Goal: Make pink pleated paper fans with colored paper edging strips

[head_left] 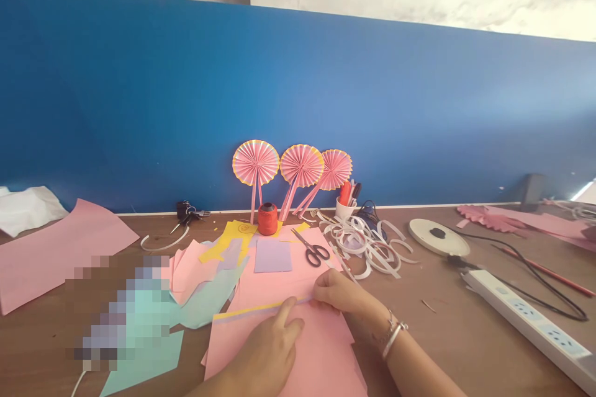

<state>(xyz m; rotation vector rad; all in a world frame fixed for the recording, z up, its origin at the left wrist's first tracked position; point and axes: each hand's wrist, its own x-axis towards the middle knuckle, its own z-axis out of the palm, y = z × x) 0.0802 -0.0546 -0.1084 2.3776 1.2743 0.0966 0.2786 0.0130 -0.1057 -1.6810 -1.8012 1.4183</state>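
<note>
A pink sheet of paper with a yellow and lilac strip along its far edge lies in front of me, on top of other pink paper. My left hand rests on this sheet, its index finger stretched onto the strip and the other fingers loosely bent. At the strip's right end, my right hand has its fingers closed in a pinch on the paper's edge; the fingertips are partly hidden. Just beyond lie black scissors and a lilac paper square. A red thread spool stands behind them.
Three pleated pink paper fans lean against the blue partition. Curled white strips, a cup of pens, a round white lid and a power strip are at right. Green paper and pink paper lie left.
</note>
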